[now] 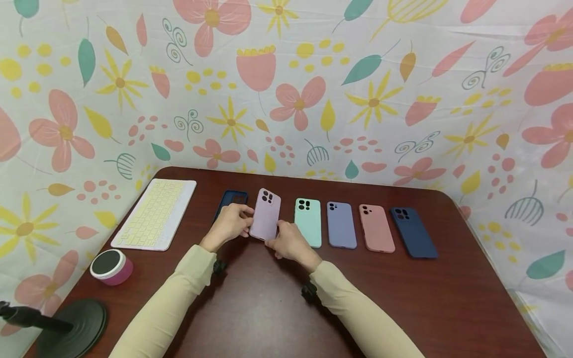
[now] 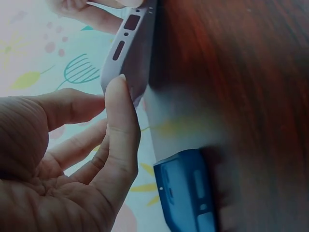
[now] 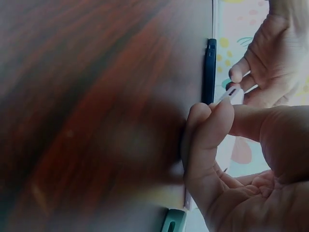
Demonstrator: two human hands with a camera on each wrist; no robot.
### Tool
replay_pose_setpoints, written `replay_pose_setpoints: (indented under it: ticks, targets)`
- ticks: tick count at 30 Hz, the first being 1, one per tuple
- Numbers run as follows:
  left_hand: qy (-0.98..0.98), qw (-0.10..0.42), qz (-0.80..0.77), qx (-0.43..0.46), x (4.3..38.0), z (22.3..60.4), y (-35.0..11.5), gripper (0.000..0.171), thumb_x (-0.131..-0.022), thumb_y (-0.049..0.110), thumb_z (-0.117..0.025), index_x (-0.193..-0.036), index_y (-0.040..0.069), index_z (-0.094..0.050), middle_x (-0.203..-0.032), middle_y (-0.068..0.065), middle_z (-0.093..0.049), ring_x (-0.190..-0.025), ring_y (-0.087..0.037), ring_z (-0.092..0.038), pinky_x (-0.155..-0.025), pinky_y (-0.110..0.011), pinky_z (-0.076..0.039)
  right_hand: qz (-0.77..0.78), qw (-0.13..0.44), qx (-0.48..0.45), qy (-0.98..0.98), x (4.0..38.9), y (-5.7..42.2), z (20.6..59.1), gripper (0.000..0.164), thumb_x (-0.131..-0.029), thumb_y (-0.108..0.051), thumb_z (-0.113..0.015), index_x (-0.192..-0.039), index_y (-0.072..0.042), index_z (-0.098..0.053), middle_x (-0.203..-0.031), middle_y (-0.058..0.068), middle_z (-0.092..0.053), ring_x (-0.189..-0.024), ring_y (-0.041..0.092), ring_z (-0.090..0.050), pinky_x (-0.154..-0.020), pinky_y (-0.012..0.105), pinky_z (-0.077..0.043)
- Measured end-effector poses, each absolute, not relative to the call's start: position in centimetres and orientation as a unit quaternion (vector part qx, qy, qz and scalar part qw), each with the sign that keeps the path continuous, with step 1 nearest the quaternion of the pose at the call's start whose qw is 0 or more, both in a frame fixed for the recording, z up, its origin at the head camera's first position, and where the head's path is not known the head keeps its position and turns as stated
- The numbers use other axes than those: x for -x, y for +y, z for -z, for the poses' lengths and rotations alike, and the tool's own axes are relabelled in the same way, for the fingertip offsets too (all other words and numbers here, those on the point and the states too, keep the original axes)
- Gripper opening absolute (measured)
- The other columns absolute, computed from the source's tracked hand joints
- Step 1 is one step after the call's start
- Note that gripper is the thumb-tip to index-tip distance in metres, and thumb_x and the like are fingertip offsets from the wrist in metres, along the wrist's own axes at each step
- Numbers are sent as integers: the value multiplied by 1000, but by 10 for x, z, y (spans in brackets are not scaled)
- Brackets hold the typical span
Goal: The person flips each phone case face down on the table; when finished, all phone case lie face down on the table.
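A lavender phone case (image 1: 266,216) stands in the middle of the row, camera cutouts at its top, raised off the table at a tilt. My left hand (image 1: 229,223) pinches its lower left side between thumb and index finger; the left wrist view shows the port cutouts along the case's bottom edge (image 2: 118,50). With bent fingers, my right hand (image 1: 291,242) pinches the lower right corner. Behind the left hand lies a dark blue phone case (image 1: 227,198), partly hidden. A mint green phone case (image 1: 308,223) lies just right of the right hand.
Farther right lie a periwinkle case (image 1: 341,226), a pink case (image 1: 377,228) and another dark blue case (image 1: 414,233). At the left are a white keyboard (image 1: 156,214), a pink tub with a dark lid (image 1: 117,273) and a black stand base (image 1: 87,328). Patterned cloth (image 1: 286,99) hangs behind the table.
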State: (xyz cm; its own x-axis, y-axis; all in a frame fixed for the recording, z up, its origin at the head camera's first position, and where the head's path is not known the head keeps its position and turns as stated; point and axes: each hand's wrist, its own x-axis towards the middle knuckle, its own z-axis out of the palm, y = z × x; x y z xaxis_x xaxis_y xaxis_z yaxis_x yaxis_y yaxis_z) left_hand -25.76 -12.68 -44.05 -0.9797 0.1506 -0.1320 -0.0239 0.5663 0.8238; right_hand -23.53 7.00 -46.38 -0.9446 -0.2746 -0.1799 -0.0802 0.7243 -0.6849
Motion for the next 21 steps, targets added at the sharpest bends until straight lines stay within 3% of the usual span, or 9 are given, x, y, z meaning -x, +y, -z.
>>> replay_pose_setpoints:
  ticks: [11,18,21]
  targets:
    - [894,108,-433,-44,260,450,-119,37,-102,3,-69,-138,-5,-70,-96,-18,-77,-57,-12,-72,-61,-28,-65,328,113,97,933,253,78,493,41,-96,-18,-81,-121,10,-63,-60,4,-70,-45,12,-68,-54,26,-56]
    - [898,120,-420,-46,261,453,-116,43,-99,2,-74,-140,-6,-68,-95,-16,-77,-58,-13,-73,-62,-28,-65,339,127,80,929,247,79,480,39,-97,-15,-81,-120,10,-63,-62,6,-70,-46,14,-69,-53,27,-56]
    - [899,122,-417,-45,261,454,-114,44,-98,3,-74,-141,-6,-68,-97,-17,-78,-59,-13,-74,-64,-28,-65,337,126,78,930,253,82,493,39,-97,-18,-81,-121,6,-63,-65,5,-71,-46,12,-68,-51,27,-56]
